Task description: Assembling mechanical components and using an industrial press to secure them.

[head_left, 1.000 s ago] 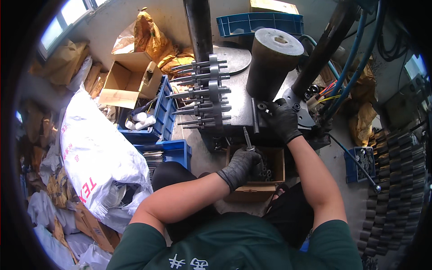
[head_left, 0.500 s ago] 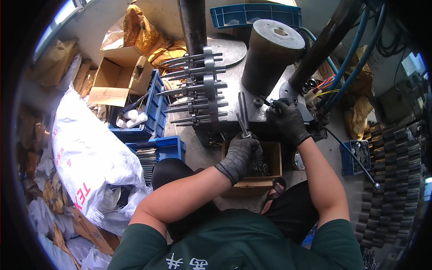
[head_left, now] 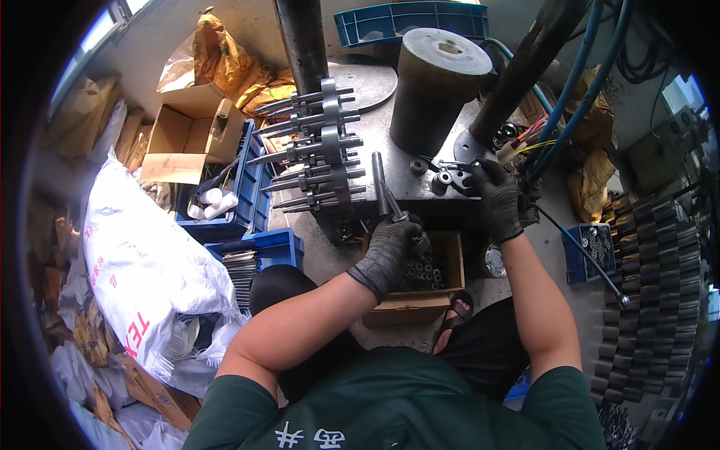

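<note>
My left hand (head_left: 391, 251), in a dark grey glove, is closed around the collar end of a slim metal shaft (head_left: 393, 202). Beside that shaft a thicker dark steel bar (head_left: 379, 178) points away from me; whether my hand also holds it I cannot tell. My gloved right hand (head_left: 497, 199) is over the right front of the metal table (head_left: 375, 135), fingers curled together. What they hold, if anything, is hidden. Just left of its fingertips lie a black-and-silver hand tool (head_left: 460, 178) and small metal rings (head_left: 444, 178). A small dark bushing (head_left: 418, 167) stands further left.
A rack of pointed shafts (head_left: 330, 150) stands left on the table; a heavy cylinder (head_left: 439, 90) rises behind. Below sits a carton of rings (head_left: 424, 274). Blue crates (head_left: 259, 187) and a white sack (head_left: 157, 270) flank me left; a ball-ended lever (head_left: 600, 277) juts out right.
The view has shifted, moving the bench leftward in the picture. My right hand has drawn right, uncovering the tool and rings on the table. My left hand still grips the shaft.
</note>
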A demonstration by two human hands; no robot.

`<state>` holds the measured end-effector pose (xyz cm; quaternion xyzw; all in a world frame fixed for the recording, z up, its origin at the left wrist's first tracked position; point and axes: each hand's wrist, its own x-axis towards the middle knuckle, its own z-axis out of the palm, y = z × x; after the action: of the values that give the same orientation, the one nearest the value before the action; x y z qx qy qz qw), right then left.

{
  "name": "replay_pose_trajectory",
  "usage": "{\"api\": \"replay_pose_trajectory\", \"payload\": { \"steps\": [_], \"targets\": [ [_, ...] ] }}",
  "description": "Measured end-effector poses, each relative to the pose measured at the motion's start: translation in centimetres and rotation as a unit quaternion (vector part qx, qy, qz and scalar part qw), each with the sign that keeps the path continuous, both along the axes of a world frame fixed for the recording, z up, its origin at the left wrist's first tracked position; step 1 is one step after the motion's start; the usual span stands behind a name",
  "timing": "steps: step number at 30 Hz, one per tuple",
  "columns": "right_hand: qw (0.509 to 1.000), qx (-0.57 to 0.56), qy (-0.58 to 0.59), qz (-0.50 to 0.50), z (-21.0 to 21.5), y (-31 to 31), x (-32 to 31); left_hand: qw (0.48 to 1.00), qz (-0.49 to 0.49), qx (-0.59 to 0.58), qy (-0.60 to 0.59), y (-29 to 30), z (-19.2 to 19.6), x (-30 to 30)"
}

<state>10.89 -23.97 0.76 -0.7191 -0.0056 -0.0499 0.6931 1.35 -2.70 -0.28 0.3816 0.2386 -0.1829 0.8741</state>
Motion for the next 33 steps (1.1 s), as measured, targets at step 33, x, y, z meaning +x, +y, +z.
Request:
{"api": "replay_pose_trajectory", "payload": {
  "steps": [33],
  "targets": [
    [0.932,-0.247,-0.174,0.201,7.8,1.9,-6.5,0.94,-0.115,0.158,-0.281,1.1,4.0,-1.4]
  ]
}}
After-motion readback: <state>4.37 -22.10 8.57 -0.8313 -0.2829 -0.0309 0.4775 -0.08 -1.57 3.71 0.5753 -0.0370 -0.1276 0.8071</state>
